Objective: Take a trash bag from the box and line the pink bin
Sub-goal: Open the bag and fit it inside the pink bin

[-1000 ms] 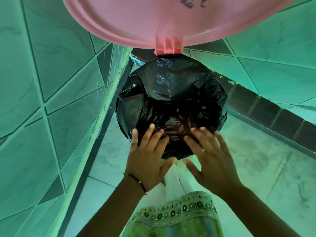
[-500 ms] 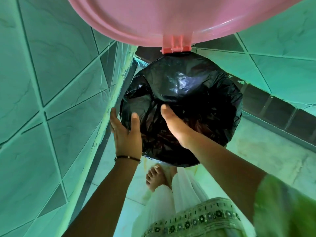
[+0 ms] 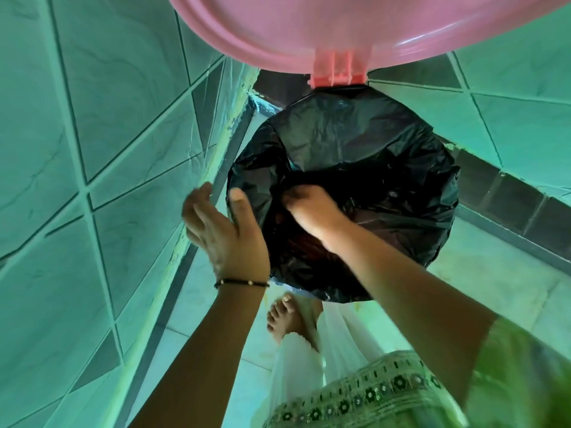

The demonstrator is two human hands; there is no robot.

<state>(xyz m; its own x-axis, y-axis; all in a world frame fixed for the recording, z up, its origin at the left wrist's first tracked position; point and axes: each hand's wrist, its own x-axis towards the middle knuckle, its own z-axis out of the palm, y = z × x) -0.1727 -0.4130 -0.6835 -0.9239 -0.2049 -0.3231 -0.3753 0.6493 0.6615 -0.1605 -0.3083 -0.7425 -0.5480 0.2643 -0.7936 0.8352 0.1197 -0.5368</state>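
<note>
One black trash bag at the centre. One pink lid at twelve o'clock. Two hands: the left hand at nine o'clock of the bag, the right hand on it. One bracelet. One bare foot at six o'clock.

pink lid cropped, bin body hidden by trash bag

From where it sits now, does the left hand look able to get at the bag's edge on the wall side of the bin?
Probably yes. The left hand already lies open against the black bag on that side, thumb on the plastic. The tiled wall close behind leaves little room.
</note>
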